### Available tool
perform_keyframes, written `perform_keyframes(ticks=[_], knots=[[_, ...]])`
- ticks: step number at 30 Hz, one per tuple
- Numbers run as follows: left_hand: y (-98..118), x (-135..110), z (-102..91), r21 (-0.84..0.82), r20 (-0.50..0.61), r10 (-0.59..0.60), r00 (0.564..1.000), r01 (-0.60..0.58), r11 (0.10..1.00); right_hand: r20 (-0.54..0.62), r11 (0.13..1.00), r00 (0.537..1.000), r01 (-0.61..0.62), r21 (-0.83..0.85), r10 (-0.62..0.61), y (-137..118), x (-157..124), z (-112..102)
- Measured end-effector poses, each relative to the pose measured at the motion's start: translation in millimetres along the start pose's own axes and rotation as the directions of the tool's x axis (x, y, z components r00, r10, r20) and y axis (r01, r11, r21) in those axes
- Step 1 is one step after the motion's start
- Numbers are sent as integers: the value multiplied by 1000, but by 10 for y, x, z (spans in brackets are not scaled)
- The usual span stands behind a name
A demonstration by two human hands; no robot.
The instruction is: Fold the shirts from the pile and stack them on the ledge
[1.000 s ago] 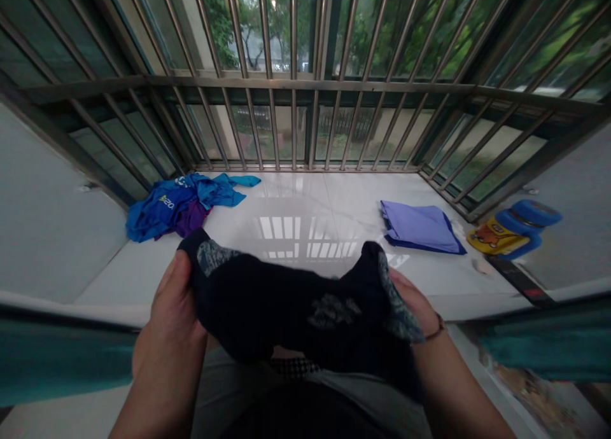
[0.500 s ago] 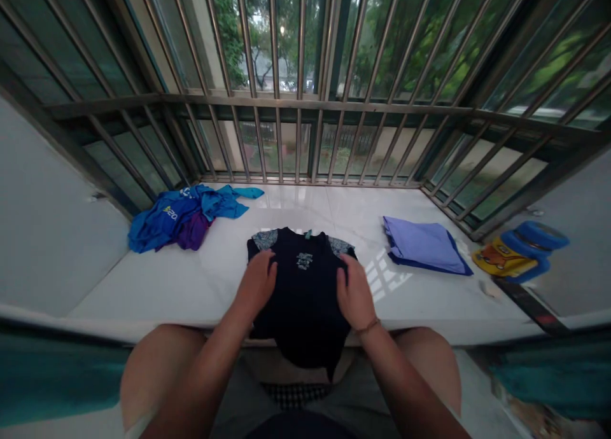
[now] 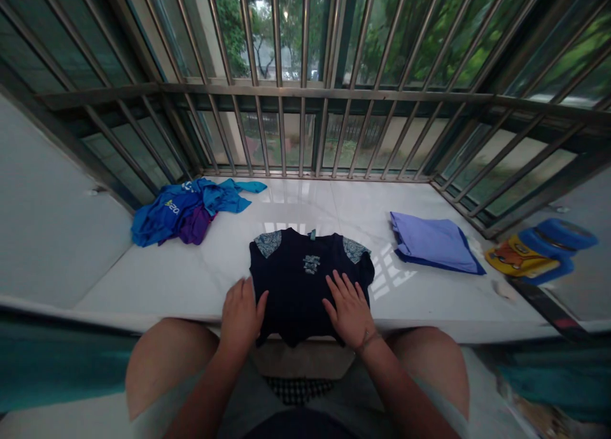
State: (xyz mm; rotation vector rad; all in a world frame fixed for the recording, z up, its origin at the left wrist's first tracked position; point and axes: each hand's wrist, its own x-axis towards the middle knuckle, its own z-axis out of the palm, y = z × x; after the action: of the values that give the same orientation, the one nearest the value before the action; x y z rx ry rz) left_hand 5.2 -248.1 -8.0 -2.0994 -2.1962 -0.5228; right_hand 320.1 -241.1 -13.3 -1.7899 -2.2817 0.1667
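A dark navy T-shirt [image 3: 296,292] with patterned shoulders and a small chest print lies spread on the white sill, collar away from me, its hem hanging slightly over the front edge. My right hand [image 3: 349,312] rests flat on the shirt's right side, fingers spread. At the shirt's left edge is my left hand [image 3: 239,315], open, the thumb on the fabric and the other fingers stretched along the side.
On the sill [image 3: 191,280], a heap of crumpled blue and purple clothes [image 3: 167,216] lies at the left. Folded lilac and navy cloth [image 3: 432,242] is at the right, near a blue and yellow jar [image 3: 529,254]. Metal window bars [image 3: 291,92] stand behind.
Both hands have come down from the shirt's shoulders towards its lower sides. The right hand has flattened out. The shirt now lies wider, its hem drawn up closer to the sill edge.
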Motion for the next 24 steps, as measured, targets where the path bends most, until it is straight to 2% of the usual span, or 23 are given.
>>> perform_keyframes(ticks=[2, 4, 7, 10, 12, 14, 16, 17, 18, 19, 21, 22, 24], knots=[[-137, -108, -121, -13, 41, -58, 997, 58, 998, -9, 1000, 1000, 3, -2, -3, 30, -18, 12], [-171, -181, -198, -105, 91, -40, 995, 50, 993, -11, 1000, 1000, 9, -5, -9, 44, -17, 22], [-76, -189, -230, -299, 142, 16, 990, 28, 954, -18, 1000, 1000, 21, -9, -21, 59, -7, 22], [-26, -106, -253, -374, 252, 13, 968, 85, 924, -11, 999, 999, 38, -13, -38, 91, -9, -2], [-111, -48, -308, -329, 356, -61, 933, 186, 926, 8, 999, 999, 46, -13, -46, 122, -25, -22], [-267, -1, -395, -213, 458, -146, 877, 268, 940, 23, 999, 998, 52, -10, -52, 150, -53, -35], [-404, 56, -493, -52, 502, -219, 837, 281, 958, 25, 998, 998, 59, -8, -59, 169, -81, -46], [-433, 97, -534, 17, 478, -240, 845, 264, 964, 21, 998, 998, 64, -7, -64, 175, -87, -57], [-422, 150, -564, 58, 426, -238, 873, 237, 970, 17, 998, 998, 68, -4, -68, 179, -84, -75], [-368, 216, -575, 61, 358, -205, 911, 196, 979, 12, 997, 997, 71, 3, -71, 183, -66, -103], [-137, 376, -524, -50, 229, -25, 973, 37, 998, -6, 998, 998, 63, 25, -63, 196, 23, -187], [21, 463, -459, -138, 189, 102, 977, -76, 987, -27, 999, 999, 42, 29, -42, 210, 96, -240], [359, 634, -264, -278, 159, 326, 932, -274, 920, -107, 999, 993, -49, 5, 49, 259, 288, -344]])
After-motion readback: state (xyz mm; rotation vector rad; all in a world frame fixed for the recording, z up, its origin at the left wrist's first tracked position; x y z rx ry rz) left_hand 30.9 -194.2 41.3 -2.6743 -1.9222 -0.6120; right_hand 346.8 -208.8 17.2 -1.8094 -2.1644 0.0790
